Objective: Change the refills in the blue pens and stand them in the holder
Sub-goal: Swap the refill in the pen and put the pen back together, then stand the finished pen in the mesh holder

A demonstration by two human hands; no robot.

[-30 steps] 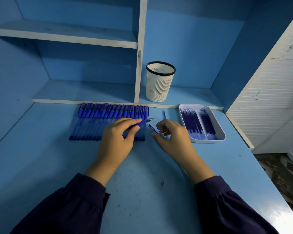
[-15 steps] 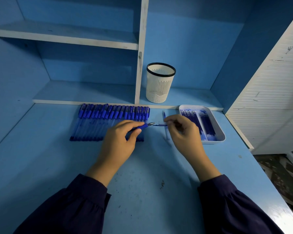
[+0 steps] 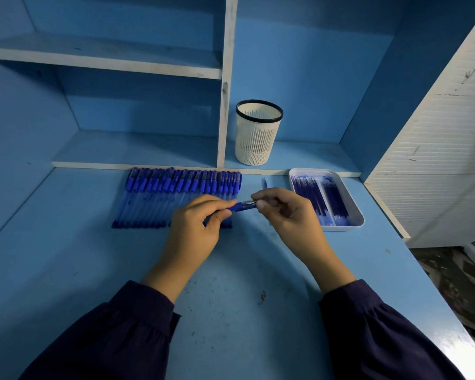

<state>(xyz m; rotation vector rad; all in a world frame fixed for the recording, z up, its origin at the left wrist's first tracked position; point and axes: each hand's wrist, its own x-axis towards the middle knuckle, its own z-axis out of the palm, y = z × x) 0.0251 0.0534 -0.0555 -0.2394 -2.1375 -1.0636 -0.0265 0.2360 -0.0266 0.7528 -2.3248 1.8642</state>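
The likeliest slip is at the join. The right grip (image 3: 288, 215) pinches the front end of the blue pen (image 3: 243, 206), where a sliver of metal shows, and if it pushes or twists off-axis, the thin refill inside could bend or the tip piece could cross-thread. Whether it is seating a refill or fitting the tip is hidden by the fingers. A small part dropped here could also roll in among the row of pens (image 3: 176, 198), in front of the holder (image 3: 258, 133) and to its left, and be hard to find.

The left grip (image 3: 195, 231) is clenched round the pen's barrel, most of which is covered by its fingers. The pen lies level between the two grips, just above the bench (image 3: 231, 311), in front of the holder. Spare refills (image 3: 321, 198) lie in the white tray (image 3: 340, 229), in front of the holder and to its right. The holder looks empty, so I judge the task is at an early stage.
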